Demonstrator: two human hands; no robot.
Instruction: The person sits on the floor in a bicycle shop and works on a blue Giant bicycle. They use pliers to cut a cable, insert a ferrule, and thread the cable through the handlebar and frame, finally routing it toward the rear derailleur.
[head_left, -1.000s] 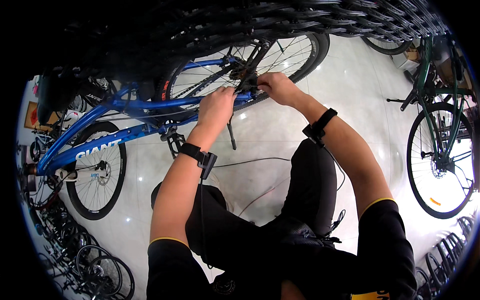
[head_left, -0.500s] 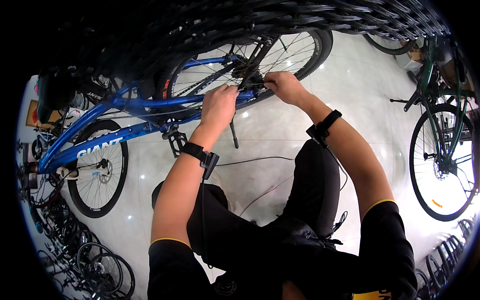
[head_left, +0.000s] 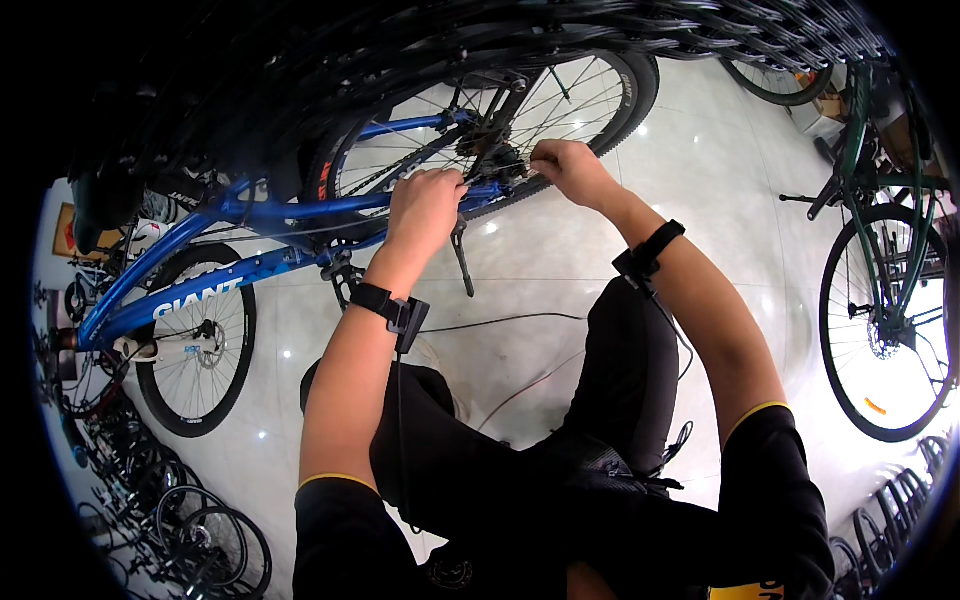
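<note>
A blue bicycle frame (head_left: 210, 285) stands side-on before me, its rear wheel (head_left: 610, 110) at the far middle. My left hand (head_left: 424, 208) is closed at the blue tube near the rear hub, its fingertips pinched together; what they hold is hidden. Beside the rear derailleur (head_left: 508, 165), my right hand (head_left: 566, 168) has thumb and forefinger pressed together, and anything between them is too small to name. Between the two hands lie the rear sprockets (head_left: 470, 145) and the rear end of the frame.
A kickstand (head_left: 464, 265) hangs below my left hand, and a pedal (head_left: 343, 275) sits nearer the front wheel (head_left: 200, 340). Dark woven strands (head_left: 700, 30) cover the top. A green bicycle (head_left: 875, 290) stands at right. Several bicycles (head_left: 190, 520) crowd the lower left.
My left hand has shifted slightly left along the blue tube, away from the derailleur. My right hand stays almost in place, still pinched.
</note>
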